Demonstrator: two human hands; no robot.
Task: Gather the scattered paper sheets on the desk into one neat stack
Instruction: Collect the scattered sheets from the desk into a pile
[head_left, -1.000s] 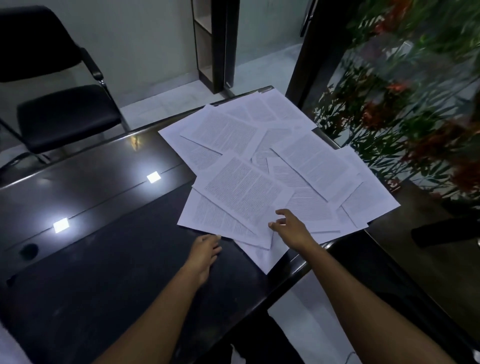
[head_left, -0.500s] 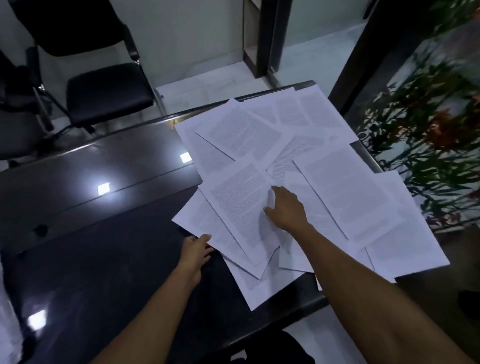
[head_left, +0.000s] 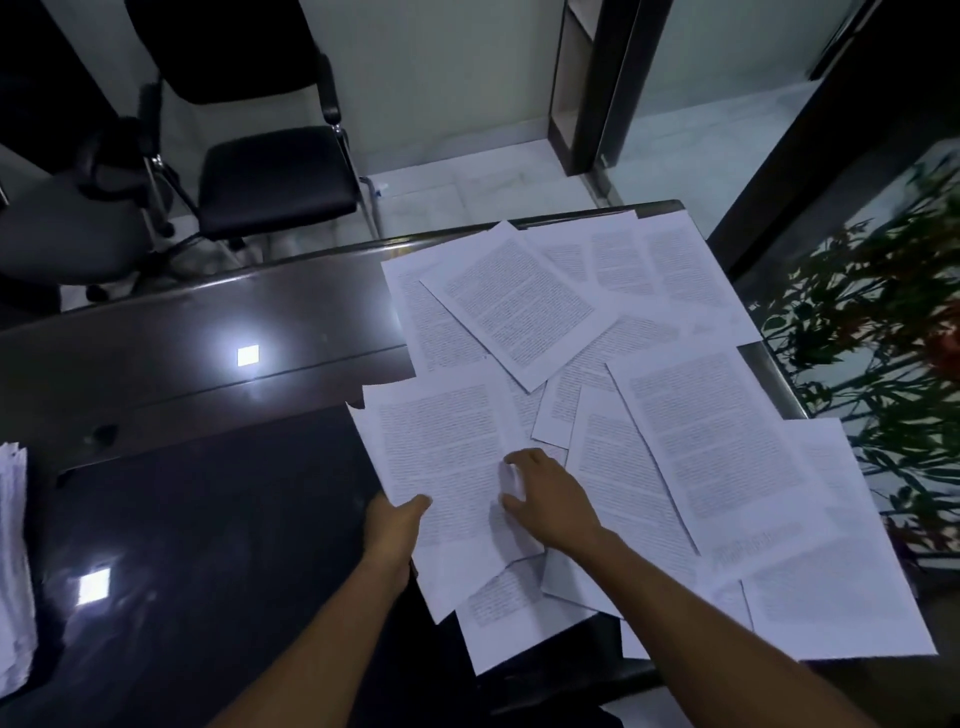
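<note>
You've got matt white printed paper sheets (head_left: 524, 301) on a dark glossy table (head_left: 182, 364), polished enough to mirror the ceiling lights, with a bright metal edge strip. Chair (head_left: 275, 176) behind: matt black padded seat, shiny chrome tube frame. Floor (head_left: 467, 187): pale smooth tile.

Dim office: black chairs (head_left: 270, 176) on pale tiled floor (head_left: 467, 182), red-flowered plant (head_left: 883, 364) by glass, glossy dark desk (head_left: 182, 364).
</note>
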